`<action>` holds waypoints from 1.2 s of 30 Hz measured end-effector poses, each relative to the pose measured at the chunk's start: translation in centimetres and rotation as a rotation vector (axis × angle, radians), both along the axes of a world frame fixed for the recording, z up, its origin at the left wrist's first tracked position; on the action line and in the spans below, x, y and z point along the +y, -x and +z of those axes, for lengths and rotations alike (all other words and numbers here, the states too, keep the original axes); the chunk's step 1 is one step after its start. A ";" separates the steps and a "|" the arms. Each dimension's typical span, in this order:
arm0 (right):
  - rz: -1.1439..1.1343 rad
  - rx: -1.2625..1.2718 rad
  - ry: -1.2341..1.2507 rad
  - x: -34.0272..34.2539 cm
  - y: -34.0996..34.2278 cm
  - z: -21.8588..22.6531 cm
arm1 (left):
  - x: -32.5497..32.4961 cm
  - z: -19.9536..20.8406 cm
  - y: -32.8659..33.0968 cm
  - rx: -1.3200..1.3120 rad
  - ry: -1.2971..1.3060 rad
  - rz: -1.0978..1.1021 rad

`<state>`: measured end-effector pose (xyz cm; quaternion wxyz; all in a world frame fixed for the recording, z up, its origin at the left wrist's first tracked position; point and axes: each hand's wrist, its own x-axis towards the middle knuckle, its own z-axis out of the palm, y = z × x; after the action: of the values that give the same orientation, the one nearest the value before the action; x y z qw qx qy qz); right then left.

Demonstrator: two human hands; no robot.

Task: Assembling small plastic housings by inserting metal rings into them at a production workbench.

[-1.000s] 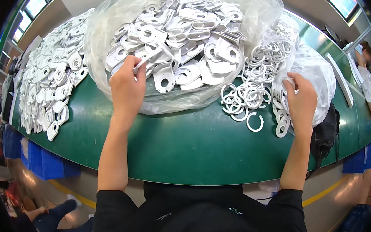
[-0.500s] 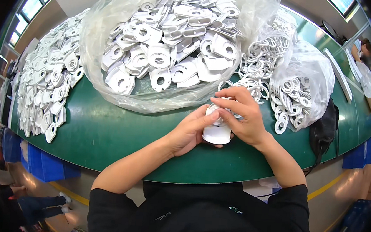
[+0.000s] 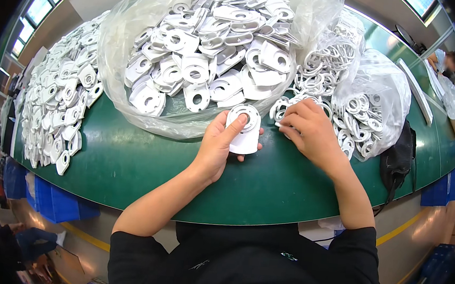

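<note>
In my left hand (image 3: 217, 149) is a white plastic cover (image 3: 244, 142), round at the top with a straight-sided lower part. My thumb presses on its round opening and the fingers wrap behind it. To the right, my right hand (image 3: 314, 131) is closed at the near edge of the loose white rings (image 3: 318, 74). A thin white ring (image 3: 279, 124), seen nearly edge-on, shows between its thumb and fingertips. The hand hides part of the ring pile.
A large clear bag (image 3: 115, 88) of white covers (image 3: 195, 70) lies ahead. More covers (image 3: 53, 112) are heaped at the left of the green table (image 3: 145, 173). On the right are a bag of rings (image 3: 389, 96), a black pouch (image 3: 397, 160) and a white strip (image 3: 416, 93).
My hands have parted. The left has moved left and up with the cover, now showing its round face. My right hand has left the cover for the ring pile and pinches a ring.
</note>
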<state>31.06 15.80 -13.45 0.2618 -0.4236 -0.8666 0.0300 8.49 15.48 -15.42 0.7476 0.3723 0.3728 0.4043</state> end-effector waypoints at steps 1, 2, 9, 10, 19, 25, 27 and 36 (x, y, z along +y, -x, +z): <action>0.000 0.000 0.000 0.1 0.0 0.0 | 0.0 0.1 0.0 0.000 0.000 0.000; -0.066 0.133 -0.029 0.2 -0.1 0.1 | 0.0 0.2 0.0 -0.025 0.010 -0.010; -0.389 0.525 0.126 -0.3 -0.1 1.1 | -0.1 -0.7 0.0 -0.006 -0.045 -0.054; -0.422 0.420 0.117 -0.4 -0.3 1.1 | -0.1 -0.7 -0.1 -0.006 -0.045 -0.055; -0.126 1.097 0.706 0.2 -0.1 1.2 | -0.2 -0.2 -0.3 0.035 -0.041 -0.044; -0.153 0.686 0.344 0.0 -0.4 0.4 | -0.2 -0.2 -0.3 0.039 -0.049 -0.065; -0.136 0.770 0.447 0.0 -0.1 0.4 | -0.3 -0.1 -0.4 0.030 -0.056 -0.118; 0.069 0.503 0.351 -1.1 1.9 -0.2 | -0.8 -0.3 -0.5 -0.001 -0.043 -0.317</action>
<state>29.14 14.73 -13.66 0.3898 -0.4121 -0.7701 0.2918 9.00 14.71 -15.75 0.7940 0.4423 0.3002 0.2894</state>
